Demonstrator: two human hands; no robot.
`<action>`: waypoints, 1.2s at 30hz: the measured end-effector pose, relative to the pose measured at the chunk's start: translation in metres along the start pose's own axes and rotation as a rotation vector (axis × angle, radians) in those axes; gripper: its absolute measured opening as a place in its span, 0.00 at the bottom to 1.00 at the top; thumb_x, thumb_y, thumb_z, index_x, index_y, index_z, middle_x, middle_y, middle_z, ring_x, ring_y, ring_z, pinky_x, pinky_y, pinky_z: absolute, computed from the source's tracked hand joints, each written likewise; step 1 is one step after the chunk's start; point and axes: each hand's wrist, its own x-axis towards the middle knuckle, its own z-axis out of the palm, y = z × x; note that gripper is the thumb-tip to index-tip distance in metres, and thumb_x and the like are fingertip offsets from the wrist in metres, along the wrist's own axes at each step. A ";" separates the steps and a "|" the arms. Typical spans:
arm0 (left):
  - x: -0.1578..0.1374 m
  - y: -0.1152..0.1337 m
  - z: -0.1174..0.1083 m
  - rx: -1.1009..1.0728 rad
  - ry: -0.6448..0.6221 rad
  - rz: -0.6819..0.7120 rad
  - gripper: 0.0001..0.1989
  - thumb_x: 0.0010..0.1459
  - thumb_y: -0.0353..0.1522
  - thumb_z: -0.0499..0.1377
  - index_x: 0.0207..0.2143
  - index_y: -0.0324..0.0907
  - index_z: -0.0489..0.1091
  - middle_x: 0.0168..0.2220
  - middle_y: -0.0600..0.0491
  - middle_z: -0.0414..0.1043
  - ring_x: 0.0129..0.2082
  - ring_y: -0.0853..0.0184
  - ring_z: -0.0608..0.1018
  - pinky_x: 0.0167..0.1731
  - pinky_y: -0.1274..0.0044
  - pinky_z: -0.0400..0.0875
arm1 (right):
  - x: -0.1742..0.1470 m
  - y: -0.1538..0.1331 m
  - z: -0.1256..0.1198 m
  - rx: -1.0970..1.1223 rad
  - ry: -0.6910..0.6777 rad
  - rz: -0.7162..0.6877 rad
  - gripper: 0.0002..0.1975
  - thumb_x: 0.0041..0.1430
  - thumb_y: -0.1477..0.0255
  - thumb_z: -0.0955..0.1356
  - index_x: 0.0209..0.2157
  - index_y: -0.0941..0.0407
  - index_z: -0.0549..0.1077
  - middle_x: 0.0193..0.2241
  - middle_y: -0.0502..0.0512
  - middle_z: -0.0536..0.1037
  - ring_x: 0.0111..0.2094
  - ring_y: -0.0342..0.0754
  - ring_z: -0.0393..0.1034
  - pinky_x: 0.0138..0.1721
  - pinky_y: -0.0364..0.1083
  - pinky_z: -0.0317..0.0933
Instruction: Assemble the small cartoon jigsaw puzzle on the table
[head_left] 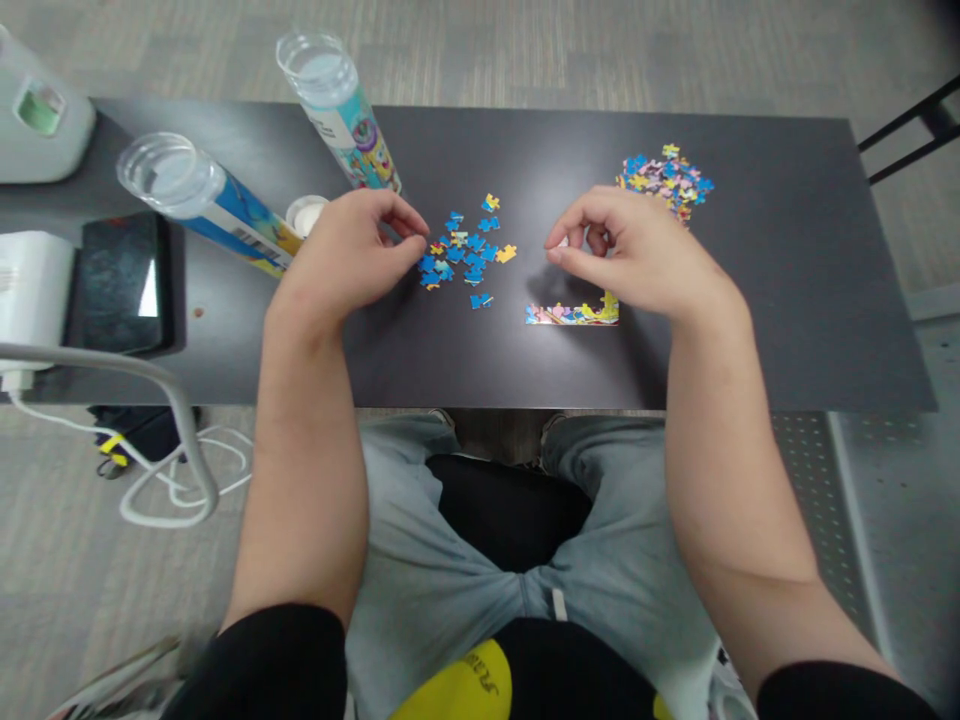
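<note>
My right hand [630, 245] pinches a small puzzle piece [564, 242] between thumb and fingertips, its pale side partly showing. Just below that hand lies a joined strip of puzzle pieces [571, 315], pink, blue and yellow, with a yellow end turning upward at its right. My left hand [367, 245] hovers at the left edge of a loose group of mostly blue puzzle pieces [474, 243]; its thumb and index finger are slightly apart with nothing visible between them. Behind my right hand is a heap of mixed puzzle pieces [664, 180], partly hidden by the hand.
Two clear-topped printed tubes stand on the dark table [787, 260]: one tube [349, 120] at the back, another tube [210, 205] beside my left forearm. A white lid [306, 214], a black phone-like device [124, 285] and a white cable [172, 400] are at the left.
</note>
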 end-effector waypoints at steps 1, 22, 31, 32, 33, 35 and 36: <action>-0.001 -0.003 -0.001 0.000 -0.003 0.006 0.05 0.72 0.40 0.74 0.46 0.51 0.84 0.40 0.53 0.86 0.43 0.57 0.76 0.55 0.58 0.81 | 0.002 -0.001 0.002 0.001 -0.009 0.002 0.13 0.75 0.51 0.82 0.48 0.44 0.89 0.46 0.61 0.86 0.51 0.68 0.80 0.51 0.63 0.73; 0.023 -0.046 0.035 -0.012 0.078 0.097 0.10 0.72 0.33 0.73 0.53 0.52 0.91 0.52 0.47 0.89 0.49 0.52 0.86 0.56 0.59 0.85 | 0.045 -0.004 0.049 -0.070 0.150 -0.003 0.11 0.78 0.52 0.76 0.47 0.44 0.87 0.44 0.60 0.86 0.44 0.66 0.78 0.52 0.68 0.75; 0.021 -0.041 0.038 0.025 0.095 0.109 0.05 0.70 0.32 0.75 0.46 0.51 0.89 0.51 0.47 0.87 0.46 0.54 0.85 0.57 0.56 0.86 | 0.037 -0.006 0.035 -0.054 0.028 0.025 0.07 0.75 0.59 0.79 0.41 0.44 0.84 0.44 0.59 0.85 0.43 0.63 0.75 0.51 0.68 0.71; 0.021 -0.041 0.038 0.027 0.096 0.110 0.04 0.70 0.32 0.76 0.45 0.51 0.89 0.51 0.47 0.87 0.46 0.54 0.85 0.57 0.56 0.86 | 0.037 -0.007 0.035 -0.047 0.016 0.023 0.07 0.75 0.59 0.79 0.42 0.43 0.84 0.44 0.59 0.85 0.44 0.63 0.75 0.51 0.68 0.71; 0.022 -0.042 0.039 0.027 0.097 0.112 0.04 0.69 0.33 0.76 0.45 0.52 0.89 0.50 0.47 0.87 0.46 0.54 0.85 0.57 0.57 0.86 | 0.037 -0.007 0.035 -0.037 0.000 0.022 0.07 0.75 0.58 0.79 0.42 0.43 0.84 0.44 0.59 0.84 0.44 0.64 0.75 0.51 0.69 0.71; 0.023 -0.043 0.038 0.021 0.092 0.122 0.04 0.69 0.35 0.78 0.44 0.52 0.88 0.49 0.48 0.86 0.47 0.54 0.85 0.56 0.58 0.86 | 0.038 -0.009 0.035 -0.026 -0.042 0.021 0.08 0.75 0.57 0.80 0.41 0.42 0.84 0.45 0.60 0.85 0.45 0.65 0.76 0.52 0.70 0.72; 0.024 -0.043 0.037 0.016 0.086 0.127 0.04 0.69 0.36 0.78 0.44 0.52 0.88 0.48 0.48 0.86 0.48 0.54 0.85 0.56 0.58 0.86 | 0.038 -0.010 0.034 -0.029 -0.059 0.019 0.09 0.74 0.56 0.80 0.41 0.42 0.84 0.46 0.60 0.85 0.45 0.66 0.76 0.52 0.71 0.72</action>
